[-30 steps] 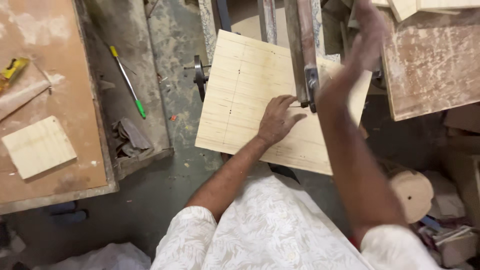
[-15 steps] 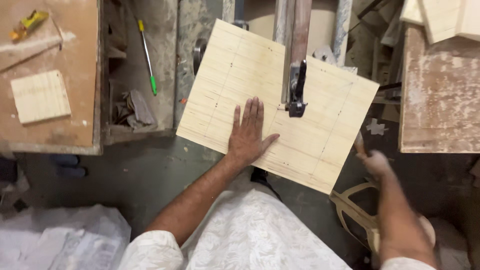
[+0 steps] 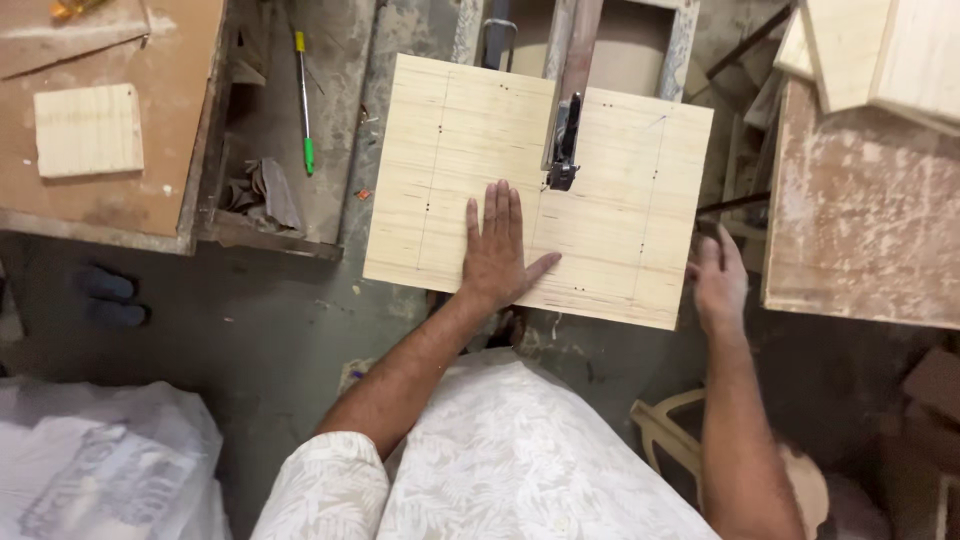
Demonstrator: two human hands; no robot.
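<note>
A pale square wooden board [image 3: 620, 230] with pencil lines and small dots lies flat under a drill-like machine head [image 3: 563, 150]. My left hand [image 3: 497, 248] rests flat on the board's near middle, fingers spread, just left of the machine's tip. My right hand [image 3: 718, 282] sits at the board's right near edge, fingers loosely apart, touching or almost touching the edge; nothing is visibly held in it.
A brown workbench [image 3: 180, 120] at the left carries a small wooden block [image 3: 88, 130]. A green-tipped pen [image 3: 303, 100] and a crumpled rag [image 3: 262, 195] lie in a tray. A worn table [image 3: 860, 230] stands right, a stool [image 3: 680, 430] below, white sacks [image 3: 100, 470] lower left.
My right hand came down from the machine above to the board's right edge. The left hand shifted and flattened on the board. The view moved so the board looks squarer.
</note>
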